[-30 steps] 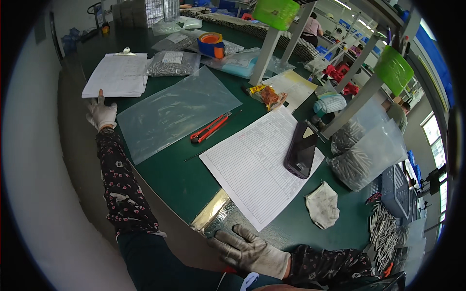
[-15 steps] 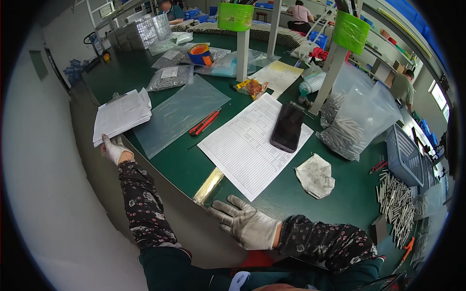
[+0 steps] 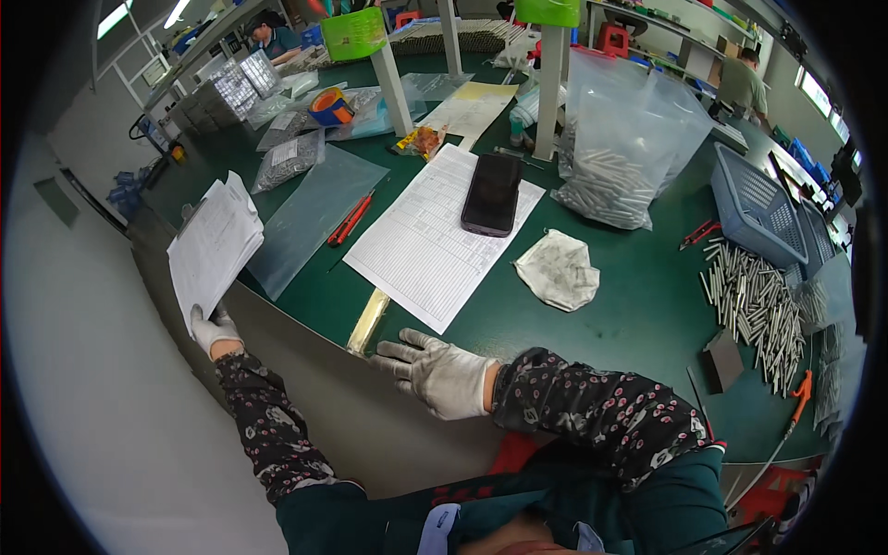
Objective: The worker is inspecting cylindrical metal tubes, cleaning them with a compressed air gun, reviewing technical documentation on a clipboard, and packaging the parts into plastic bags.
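A sheaf of white printed paper sheets [image 3: 215, 245] is gripped by the gloved left hand [image 3: 213, 328], held off the table's left edge. The right hand [image 3: 435, 370], in a grey knit glove, is spread flat and empty on the green table [image 3: 638, 305] edge, near a ruled form [image 3: 442, 231] under a black phone [image 3: 492, 193]. A clear plastic bag [image 3: 629, 139] is filled with metal rods; a crumpled cloth [image 3: 558, 268] lies near it.
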Tool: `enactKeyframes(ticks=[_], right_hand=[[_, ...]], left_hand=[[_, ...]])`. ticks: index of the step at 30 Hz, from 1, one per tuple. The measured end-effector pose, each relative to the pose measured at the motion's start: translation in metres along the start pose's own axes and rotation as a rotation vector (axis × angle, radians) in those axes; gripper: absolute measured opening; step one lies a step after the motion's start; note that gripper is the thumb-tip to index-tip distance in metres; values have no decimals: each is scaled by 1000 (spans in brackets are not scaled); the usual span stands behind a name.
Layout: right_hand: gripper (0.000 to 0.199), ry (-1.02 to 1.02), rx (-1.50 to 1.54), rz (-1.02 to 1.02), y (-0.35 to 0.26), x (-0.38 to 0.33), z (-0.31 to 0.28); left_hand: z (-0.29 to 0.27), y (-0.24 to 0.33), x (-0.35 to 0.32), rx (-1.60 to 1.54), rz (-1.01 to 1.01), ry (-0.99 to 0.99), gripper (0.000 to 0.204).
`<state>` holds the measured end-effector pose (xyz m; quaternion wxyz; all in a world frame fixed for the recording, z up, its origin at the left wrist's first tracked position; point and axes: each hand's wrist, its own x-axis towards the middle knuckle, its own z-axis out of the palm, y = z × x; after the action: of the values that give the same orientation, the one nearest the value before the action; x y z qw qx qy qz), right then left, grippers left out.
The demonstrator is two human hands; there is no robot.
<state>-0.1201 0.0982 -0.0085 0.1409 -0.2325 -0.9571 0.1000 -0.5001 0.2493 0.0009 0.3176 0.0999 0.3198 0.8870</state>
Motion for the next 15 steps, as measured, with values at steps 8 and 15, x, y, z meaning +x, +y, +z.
enactKeyframes(ticks=[8,15], right_hand=[[45,10,-285,71,-7,-19,-1],[35,-12,-315,-87,-118,-138,-31]], left_hand=[[-44,78,-186,92,-216,-111,33],[-75,87,-317,155,-573,-256,35]])
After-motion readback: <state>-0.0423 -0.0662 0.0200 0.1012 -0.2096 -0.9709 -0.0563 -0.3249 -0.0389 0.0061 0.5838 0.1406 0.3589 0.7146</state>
